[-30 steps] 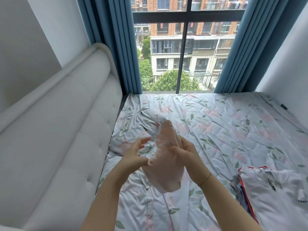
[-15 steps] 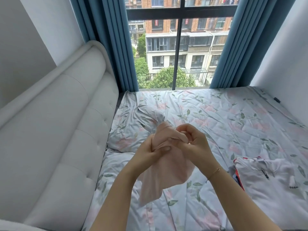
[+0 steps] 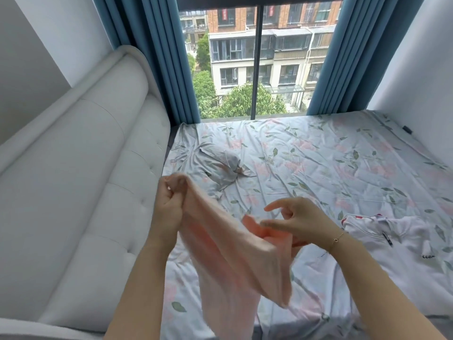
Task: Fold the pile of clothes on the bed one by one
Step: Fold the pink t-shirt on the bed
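A thin pale pink garment [image 3: 228,261] hangs stretched in the air above the near part of the bed [image 3: 318,168]. My left hand [image 3: 169,204] grips its upper end in a fist at the left. My right hand [image 3: 296,220] pinches another part of the pink cloth lower and to the right, with the index finger sticking out. The garment's lower part droops toward the sheet, blurred. A white garment with red and dark trim [image 3: 392,244] lies flat on the bed at the right.
The floral sheet is rumpled into a small bump [image 3: 228,163] beyond my hands. A white padded headboard [image 3: 85,192] runs along the left. Blue curtains [image 3: 157,57] frame a window at the far end; a white wall [image 3: 416,69] bounds the right.
My hands, held together on the bunched pink garment before, have drawn apart: the left went up and left, the right went right and down, and the cloth spread out between them.
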